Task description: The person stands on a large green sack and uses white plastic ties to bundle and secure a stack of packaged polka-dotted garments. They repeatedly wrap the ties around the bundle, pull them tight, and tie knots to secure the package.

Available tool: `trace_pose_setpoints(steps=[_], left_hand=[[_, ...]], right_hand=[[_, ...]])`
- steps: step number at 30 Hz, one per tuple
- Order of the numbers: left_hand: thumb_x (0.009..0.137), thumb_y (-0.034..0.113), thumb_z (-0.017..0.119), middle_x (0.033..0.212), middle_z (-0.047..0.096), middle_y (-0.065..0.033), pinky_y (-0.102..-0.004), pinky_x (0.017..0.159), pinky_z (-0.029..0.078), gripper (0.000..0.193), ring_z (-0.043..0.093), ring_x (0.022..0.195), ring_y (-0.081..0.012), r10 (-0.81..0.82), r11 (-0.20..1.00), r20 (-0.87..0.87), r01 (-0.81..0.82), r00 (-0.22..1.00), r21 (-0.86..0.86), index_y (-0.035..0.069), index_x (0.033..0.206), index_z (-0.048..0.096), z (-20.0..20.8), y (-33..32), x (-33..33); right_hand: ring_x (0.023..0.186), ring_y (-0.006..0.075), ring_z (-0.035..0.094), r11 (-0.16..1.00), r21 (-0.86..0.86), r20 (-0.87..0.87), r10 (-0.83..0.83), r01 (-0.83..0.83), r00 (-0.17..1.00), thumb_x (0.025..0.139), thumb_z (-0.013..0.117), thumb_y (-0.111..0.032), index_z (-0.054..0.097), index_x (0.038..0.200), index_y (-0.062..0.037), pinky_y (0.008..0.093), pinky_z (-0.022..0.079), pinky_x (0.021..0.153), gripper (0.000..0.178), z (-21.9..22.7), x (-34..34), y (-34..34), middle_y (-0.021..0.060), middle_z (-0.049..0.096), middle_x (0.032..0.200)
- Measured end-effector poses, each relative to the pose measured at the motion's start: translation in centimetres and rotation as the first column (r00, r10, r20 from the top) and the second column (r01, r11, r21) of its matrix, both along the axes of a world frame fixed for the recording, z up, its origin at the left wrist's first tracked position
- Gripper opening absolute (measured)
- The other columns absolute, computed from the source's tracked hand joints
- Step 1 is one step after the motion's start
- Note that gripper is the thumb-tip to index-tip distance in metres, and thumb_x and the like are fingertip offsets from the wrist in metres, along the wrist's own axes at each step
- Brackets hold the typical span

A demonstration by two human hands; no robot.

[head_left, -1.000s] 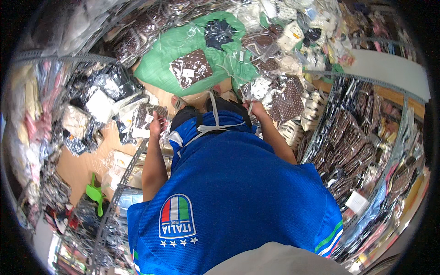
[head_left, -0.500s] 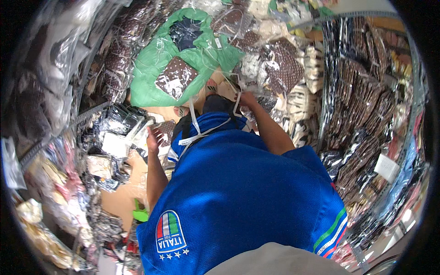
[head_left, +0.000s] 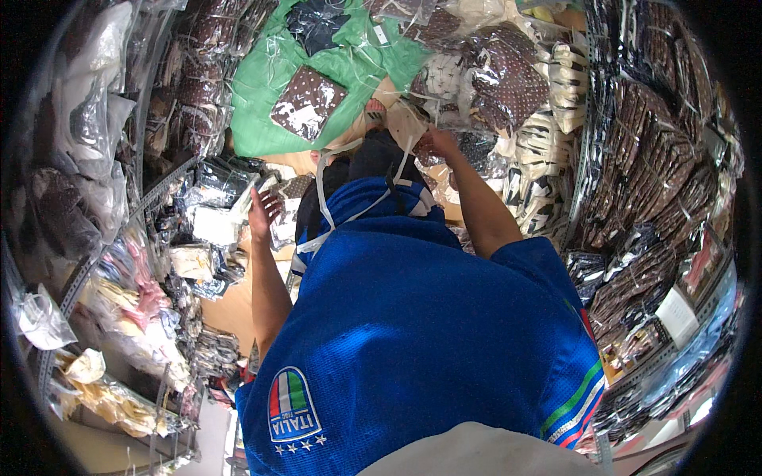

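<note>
My right hand [head_left: 438,144] is closed with its fingers curled around a white strap [head_left: 411,141], out past my right knee. The strap runs in a loose loop over my dark trousers and the hem of my blue shirt. My left hand [head_left: 262,214] is held up with its fingers apart and nothing in it. Just left of it lies a pile of clear-bagged folded garments [head_left: 216,225]. Ahead of my feet, a bagged brown polka-dot garment [head_left: 309,101] and a dark bagged garment [head_left: 316,27] rest on a green plastic sheet [head_left: 258,131].
Metal shelving with stacked brown bagged garments [head_left: 647,151] rises on the right. Another rack on the left carries large clear plastic bags [head_left: 83,135]. Bundles of cream-and-black packages [head_left: 546,147] and a polka-dot bundle [head_left: 508,79] sit right of the green sheet. Wooden floor [head_left: 226,316] shows at left.
The view has shifted slightly, so the green sheet sits higher. The strap has slackened and spread into a wider loop across my lap. My right hand keeps hold; my left stays raised.
</note>
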State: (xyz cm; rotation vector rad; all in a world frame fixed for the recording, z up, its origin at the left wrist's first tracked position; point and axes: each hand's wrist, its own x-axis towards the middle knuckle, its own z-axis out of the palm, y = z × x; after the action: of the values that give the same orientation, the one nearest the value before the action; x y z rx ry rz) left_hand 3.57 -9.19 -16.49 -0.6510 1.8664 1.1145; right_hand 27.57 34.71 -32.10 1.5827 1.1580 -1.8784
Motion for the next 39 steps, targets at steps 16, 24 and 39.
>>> trace_pose_setpoints(steps=[16, 24, 39], left_hand=[[0.085, 0.075, 0.036, 0.113, 0.062, -0.0148, -0.0369, 0.083, 0.048, 0.086, 0.063, 0.095, -0.0241, 0.101, 0.995, 0.032, -0.101, 0.994, -0.014, 0.001, 0.127, 0.050, -1.3, -5.9, 3.3], [0.089, 0.070, 0.036, 0.108, 0.064, -0.0143, -0.0332, 0.071, 0.050, 0.080, 0.063, 0.088, -0.0213, 0.133, 0.989, -0.021, -0.131, 0.991, 0.072, 0.000, 0.125, 0.050, -3.7, -12.0, 3.6], [0.088, 0.069, 0.040, 0.089, 0.065, -0.0034, -0.0279, 0.059, 0.048, 0.070, 0.062, 0.072, -0.0127, 0.277, 0.956, 0.112, -0.286, 0.954, 0.065, 0.006, 0.115, 0.057, -9.4, -26.6, 8.5]], right_hand=[[0.072, 0.0186, 0.067, 0.996, 0.079, -0.061, 0.048, -0.043, 0.997, 0.092, 0.032, -0.064, 0.062, 0.107, -0.0046, 0.0329, 0.052, 0.064, 0.068, -0.1, -4.3, 1.6, 0.0087, 0.069, 0.094], [0.068, 0.0216, 0.067, 0.983, 0.179, -0.074, 0.054, -0.040, 0.996, 0.092, 0.036, -0.064, 0.061, 0.102, 0.0031, 0.0302, 0.050, 0.055, 0.073, 3.9, -5.5, -4.7, 0.0121, 0.069, 0.087], [0.057, 0.0116, 0.054, 0.942, 0.250, 0.012, 0.226, -0.222, 0.974, 0.092, 0.044, -0.060, 0.067, 0.102, -0.0045, 0.0273, 0.043, 0.048, 0.062, 7.5, -0.1, -18.8, 0.0049, 0.068, 0.085]])
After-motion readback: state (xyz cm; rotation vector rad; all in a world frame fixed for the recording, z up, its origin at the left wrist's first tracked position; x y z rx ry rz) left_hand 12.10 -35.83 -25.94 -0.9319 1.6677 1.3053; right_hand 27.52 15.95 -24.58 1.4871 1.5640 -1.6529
